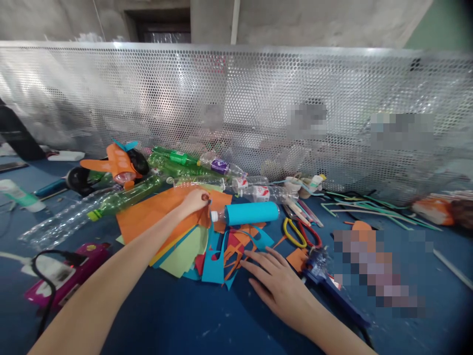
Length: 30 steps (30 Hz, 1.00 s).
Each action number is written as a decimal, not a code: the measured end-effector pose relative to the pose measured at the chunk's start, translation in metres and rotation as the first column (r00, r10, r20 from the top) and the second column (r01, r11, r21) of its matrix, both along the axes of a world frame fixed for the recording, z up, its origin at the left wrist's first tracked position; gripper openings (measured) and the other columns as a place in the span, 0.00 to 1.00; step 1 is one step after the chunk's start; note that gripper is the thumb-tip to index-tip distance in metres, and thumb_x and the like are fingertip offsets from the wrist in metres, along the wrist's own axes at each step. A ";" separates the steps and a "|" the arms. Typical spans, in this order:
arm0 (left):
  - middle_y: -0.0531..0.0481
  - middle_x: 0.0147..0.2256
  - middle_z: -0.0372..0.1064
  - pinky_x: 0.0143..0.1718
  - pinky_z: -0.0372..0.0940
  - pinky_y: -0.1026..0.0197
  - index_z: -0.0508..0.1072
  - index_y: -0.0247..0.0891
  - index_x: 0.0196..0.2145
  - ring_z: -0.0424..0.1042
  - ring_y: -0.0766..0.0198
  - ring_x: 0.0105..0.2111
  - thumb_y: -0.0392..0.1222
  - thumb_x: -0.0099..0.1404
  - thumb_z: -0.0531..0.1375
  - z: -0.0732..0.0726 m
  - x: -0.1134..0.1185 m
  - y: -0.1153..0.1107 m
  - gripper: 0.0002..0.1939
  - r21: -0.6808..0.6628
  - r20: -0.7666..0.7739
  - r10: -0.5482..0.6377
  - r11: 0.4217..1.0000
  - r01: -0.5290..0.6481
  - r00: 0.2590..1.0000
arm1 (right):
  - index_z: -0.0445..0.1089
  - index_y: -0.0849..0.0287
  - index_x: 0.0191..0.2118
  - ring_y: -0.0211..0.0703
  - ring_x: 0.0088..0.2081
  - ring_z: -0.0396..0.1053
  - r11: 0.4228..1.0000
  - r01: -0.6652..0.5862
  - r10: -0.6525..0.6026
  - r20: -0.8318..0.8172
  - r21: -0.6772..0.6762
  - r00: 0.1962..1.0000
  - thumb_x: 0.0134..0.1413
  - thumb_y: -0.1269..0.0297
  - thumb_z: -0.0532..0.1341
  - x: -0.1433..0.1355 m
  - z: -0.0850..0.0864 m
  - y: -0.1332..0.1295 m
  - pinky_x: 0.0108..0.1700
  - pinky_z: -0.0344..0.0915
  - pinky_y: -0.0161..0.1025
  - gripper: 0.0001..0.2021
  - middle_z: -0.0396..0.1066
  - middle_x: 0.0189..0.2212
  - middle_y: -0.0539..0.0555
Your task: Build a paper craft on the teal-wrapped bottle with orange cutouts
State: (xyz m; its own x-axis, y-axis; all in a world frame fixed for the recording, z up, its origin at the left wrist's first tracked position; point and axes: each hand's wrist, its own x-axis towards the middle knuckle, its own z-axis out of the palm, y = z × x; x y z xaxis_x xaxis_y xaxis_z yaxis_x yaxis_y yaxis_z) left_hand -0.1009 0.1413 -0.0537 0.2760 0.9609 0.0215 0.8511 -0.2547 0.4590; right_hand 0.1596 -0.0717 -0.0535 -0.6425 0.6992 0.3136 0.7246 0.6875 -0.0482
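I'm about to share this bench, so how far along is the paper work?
Done, it seems: blue paper wraps the white-capped bottle. In hand: the left hand is at the orange sheets; the right hand spreads open by cut scraps. Left, perhaps: the clear bottles behind have no such wrap.

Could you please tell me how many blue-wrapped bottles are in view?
1: the blue-wrapped bottle lies on its side, right of the left hand, its white cap facing it. Others could be hidden in the clutter.

sheets [148, 214]: on table [185, 320]
scraps [213, 267]: right of sheets
scissors [301, 231]: right of scraps
power strip [86, 264]: left of sheets
screen [244, 93]: behind sheets
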 end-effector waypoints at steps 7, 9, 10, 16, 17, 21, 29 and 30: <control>0.44 0.47 0.64 0.42 0.66 0.51 0.66 0.35 0.48 0.68 0.58 0.42 0.43 0.66 0.55 0.004 0.003 0.000 0.15 0.045 0.261 0.097 0.993 -0.112 0.960 | 0.64 0.51 0.53 0.45 0.51 0.65 1.000 0.020 -0.020 -0.029 0.006 0.999 0.58 0.69 0.54 0.000 -0.001 0.000 0.56 0.59 0.54 0.17 0.67 0.51 0.53; 0.44 0.43 0.68 0.41 0.65 0.53 0.65 0.35 0.48 0.69 0.57 0.41 0.42 0.65 0.55 0.014 -0.002 -0.002 0.14 0.076 0.359 0.163 0.976 -0.203 0.919 | 0.64 0.51 0.53 0.46 0.52 0.64 1.000 0.023 -0.023 -0.020 0.004 1.000 0.58 0.69 0.53 0.000 -0.001 -0.001 0.56 0.58 0.54 0.17 0.66 0.52 0.53; 0.44 0.39 0.70 0.41 0.65 0.55 0.64 0.35 0.48 0.70 0.56 0.40 0.42 0.65 0.55 0.020 -0.005 -0.003 0.15 0.091 0.413 0.191 0.964 -0.249 0.890 | 0.63 0.51 0.53 0.46 0.52 0.63 1.000 0.023 -0.023 -0.013 0.008 1.000 0.58 0.69 0.53 0.000 0.000 -0.001 0.56 0.58 0.54 0.18 0.65 0.53 0.54; 0.44 0.47 0.68 0.38 0.66 0.60 0.57 0.37 0.53 0.71 0.58 0.42 0.45 0.67 0.45 0.065 -0.006 -0.022 0.19 0.150 0.716 0.064 0.958 -0.243 0.696 | 0.59 0.50 0.57 0.49 0.54 0.61 0.993 0.049 -0.045 -0.039 0.105 0.998 0.56 0.71 0.53 0.001 0.001 0.002 0.55 0.59 0.54 0.22 0.59 0.57 0.56; 0.45 0.48 0.67 0.38 0.67 0.60 0.58 0.38 0.53 0.71 0.58 0.43 0.46 0.67 0.45 0.071 -0.001 -0.027 0.19 0.145 0.745 0.017 0.972 -0.186 0.667 | 0.58 0.50 0.57 0.49 0.54 0.61 0.988 0.068 -0.056 -0.084 0.140 0.995 0.56 0.71 0.53 0.001 0.001 0.002 0.55 0.60 0.54 0.22 0.59 0.56 0.56; 0.44 0.44 0.72 0.37 0.68 0.58 0.67 0.36 0.46 0.73 0.56 0.39 0.50 0.61 0.54 0.076 0.029 -0.055 0.19 0.065 0.802 -0.104 0.994 0.087 0.588 | 0.54 0.52 0.57 0.52 0.54 0.60 0.929 0.222 -0.093 -0.394 0.296 0.914 0.54 0.71 0.56 0.006 0.005 0.003 0.52 0.63 0.54 0.24 0.59 0.54 0.60; 0.49 0.39 0.72 0.34 0.63 0.64 0.71 0.41 0.44 0.71 0.60 0.38 0.50 0.64 0.53 0.048 0.079 -0.108 0.15 -0.208 0.537 -0.544 0.655 0.726 0.645 | 0.65 0.51 0.48 0.49 0.51 0.61 0.929 0.098 -0.017 -0.223 0.357 0.975 0.55 0.74 0.56 0.018 0.020 -0.004 0.55 0.56 0.53 0.16 0.65 0.48 0.55; 0.49 0.39 0.72 0.36 0.63 0.64 0.71 0.41 0.44 0.70 0.60 0.38 0.49 0.64 0.53 0.046 0.081 -0.111 0.15 -0.184 0.476 -0.604 0.643 0.744 0.640 | 0.66 0.52 0.46 0.46 0.49 0.62 0.948 0.020 0.032 -0.157 0.317 0.987 0.56 0.74 0.54 0.016 0.021 -0.004 0.55 0.55 0.51 0.14 0.68 0.44 0.53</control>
